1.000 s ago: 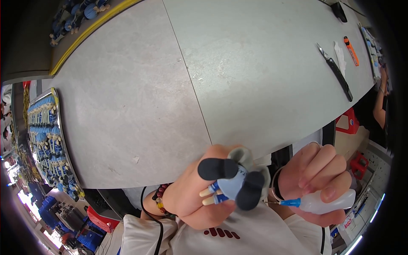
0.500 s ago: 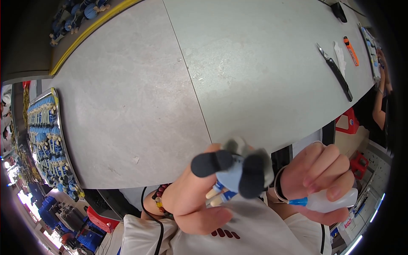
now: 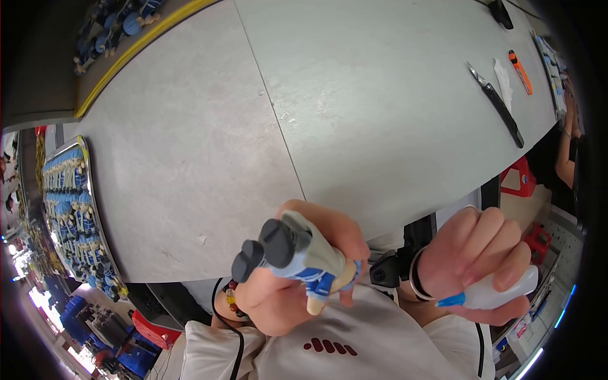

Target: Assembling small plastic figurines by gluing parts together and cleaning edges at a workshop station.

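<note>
My left hand (image 3: 272, 304) is closed round a small figurine (image 3: 316, 253) in blue and pale grey with dark grey feet. The figurine is tilted, its feet toward the left and its head end hidden among my fingers. In my right hand (image 3: 472, 250) lies a translucent white squeeze bottle (image 3: 500, 290) with a blue tip (image 3: 451, 300), which points left toward the figurine. Tip and figurine are apart. Both hands are over my lap, at the near edge of the grey table (image 3: 190, 158).
A metal tray (image 3: 95, 215) of several similar figurines stands at the left; more figurines (image 3: 117, 25) lie on a yellow-edged shelf. At the table's right are a black-handled knife (image 3: 500, 111), a white strip (image 3: 503, 82) and an orange cutter (image 3: 520, 73). Another person's arm (image 3: 565, 152) shows far right.
The figurine has been turned in my left hand: its feet now point left and its blue side shows. My right hand with the bottle has shifted only slightly.
</note>
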`<state>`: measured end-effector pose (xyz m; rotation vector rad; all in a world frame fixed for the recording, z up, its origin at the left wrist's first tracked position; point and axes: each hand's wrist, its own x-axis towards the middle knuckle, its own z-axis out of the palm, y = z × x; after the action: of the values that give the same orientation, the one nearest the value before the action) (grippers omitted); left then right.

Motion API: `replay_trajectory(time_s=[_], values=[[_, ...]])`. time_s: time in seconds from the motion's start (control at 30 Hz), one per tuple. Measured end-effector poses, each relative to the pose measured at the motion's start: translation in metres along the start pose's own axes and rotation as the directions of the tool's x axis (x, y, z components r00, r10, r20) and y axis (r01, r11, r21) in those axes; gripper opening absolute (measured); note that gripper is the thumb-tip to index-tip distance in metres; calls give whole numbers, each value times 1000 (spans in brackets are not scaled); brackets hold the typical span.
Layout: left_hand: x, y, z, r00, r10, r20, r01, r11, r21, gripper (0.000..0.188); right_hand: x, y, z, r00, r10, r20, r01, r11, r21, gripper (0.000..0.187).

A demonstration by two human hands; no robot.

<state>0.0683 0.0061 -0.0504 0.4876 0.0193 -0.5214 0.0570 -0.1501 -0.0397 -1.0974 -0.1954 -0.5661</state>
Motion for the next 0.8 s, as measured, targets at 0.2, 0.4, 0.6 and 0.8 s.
replay_trajectory(time_s=[0.2, 0.4, 0.6, 0.8], values=[[7, 3, 10, 999, -32, -10, 33, 897, 442, 35, -8, 6, 2, 996, -69, 51, 68, 998, 16, 30], [5, 2, 5, 1000, 15, -10, -11, 944, 329, 29, -8, 8, 4, 984, -80, 161, 94, 992, -82, 30], [6, 6, 8, 998, -36, -44, 50, 921, 385, 28, -8, 12, -4, 953, -125, 276, 168, 976, -139, 32], [4, 4, 5, 994, -15, -108, 46, 957, 285, 24, -2, 11, -4, 887, -104, 449, 225, 948, -224, 34]])
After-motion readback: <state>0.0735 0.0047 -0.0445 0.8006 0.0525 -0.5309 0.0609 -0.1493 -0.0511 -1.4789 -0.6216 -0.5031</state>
